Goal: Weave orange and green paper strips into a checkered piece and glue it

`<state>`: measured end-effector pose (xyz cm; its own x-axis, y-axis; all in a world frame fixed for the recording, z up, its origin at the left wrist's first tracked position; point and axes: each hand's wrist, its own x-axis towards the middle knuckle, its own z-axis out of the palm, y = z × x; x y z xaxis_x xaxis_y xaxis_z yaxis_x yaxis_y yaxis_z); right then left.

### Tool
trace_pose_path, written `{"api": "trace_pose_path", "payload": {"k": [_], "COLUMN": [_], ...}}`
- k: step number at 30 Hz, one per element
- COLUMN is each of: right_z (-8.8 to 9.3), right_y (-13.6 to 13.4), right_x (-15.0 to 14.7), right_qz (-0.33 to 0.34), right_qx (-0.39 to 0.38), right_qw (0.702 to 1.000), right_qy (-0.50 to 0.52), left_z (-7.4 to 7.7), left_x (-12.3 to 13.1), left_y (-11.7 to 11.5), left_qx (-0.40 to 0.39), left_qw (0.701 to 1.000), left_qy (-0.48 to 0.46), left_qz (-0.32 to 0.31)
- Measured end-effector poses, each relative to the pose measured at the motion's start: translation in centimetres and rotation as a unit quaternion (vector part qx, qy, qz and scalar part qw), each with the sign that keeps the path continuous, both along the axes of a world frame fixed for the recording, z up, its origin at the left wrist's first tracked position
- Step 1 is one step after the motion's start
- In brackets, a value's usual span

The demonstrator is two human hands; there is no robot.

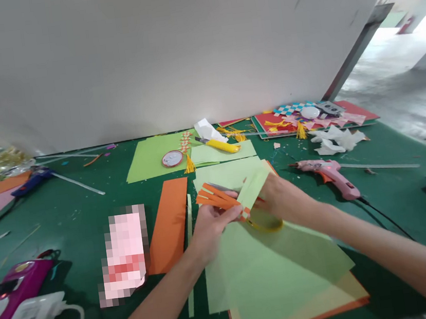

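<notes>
My left hand [210,225] pinches a small orange paper piece [214,196] cut into several strips. My right hand [283,198] holds a light green paper strip [253,185] that crosses the orange strips, as in a weave. Both hands hover just above a stack of light green sheets [274,276] on the green table [68,218]. A yellow ring-shaped tape roll [264,224] lies under my right hand. An orange paper rectangle [170,221] lies flat to the left of my left hand.
A pink glue gun [329,173] lies right of my hands, a blue one [33,181] far left. A yellow utility knife [221,145], a round tape measure [173,158], woven paper crafts [301,117] and a white wall sit behind. A magenta device [15,292] is front left.
</notes>
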<state>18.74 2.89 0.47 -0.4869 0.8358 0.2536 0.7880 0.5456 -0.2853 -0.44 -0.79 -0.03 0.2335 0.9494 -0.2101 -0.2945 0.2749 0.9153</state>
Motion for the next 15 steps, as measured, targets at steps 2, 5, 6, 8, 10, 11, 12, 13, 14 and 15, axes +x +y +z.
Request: {"api": "trace_pose_path", "payload": {"k": [2,5,6,8,10,11,12,13,14,15], "right_z": [-1.0,-2.4,-2.7,-3.0,-3.0,-3.0,-2.9,-2.8,-2.7,-2.5], "right_y": [-2.1,-3.0,-2.9,-2.7,-2.7,-2.8,-2.9,-3.0,-3.1,-3.1], "right_x": [0.0,0.0,0.0,0.2,0.3,0.4,0.5,0.6,0.8,0.9], "right_qz": [0.016,0.007,0.001,-0.014,-0.027,-0.034,-0.044,-0.055,-0.067,-0.077], "right_qx": [-0.006,0.025,0.033,0.031,0.007,-0.012,-0.033,-0.053,-0.07,-0.081], "right_qw": [1.0,0.999,0.999,0.999,0.999,0.999,0.998,0.997,0.994,0.991], "right_qy": [-0.021,-0.043,-0.043,-0.035,-0.018,-0.004,0.012,0.03,0.049,0.07], "left_z": [-0.1,-0.4,-0.4,-0.5,-0.4,-0.4,-0.3,-0.3,-0.3,-0.3], "left_x": [0.2,0.3,0.3,0.4,0.4,0.4,0.4,0.4,0.3,0.3], "left_y": [0.0,0.0,-0.1,-0.2,-0.3,-0.4,-0.4,-0.5,-0.5,-0.5], "left_qx": [0.014,0.027,0.025,0.024,0.025,0.026,0.027,0.028,0.03,0.032], "left_qw": [1.0,0.999,0.999,0.999,0.999,0.999,0.999,0.999,0.999,0.999], "left_qy": [0.015,0.031,0.032,0.031,0.031,0.032,0.033,0.034,0.034,0.033], "left_qz": [0.007,0.014,0.015,0.019,0.02,0.019,0.018,0.016,0.016,0.017]}}
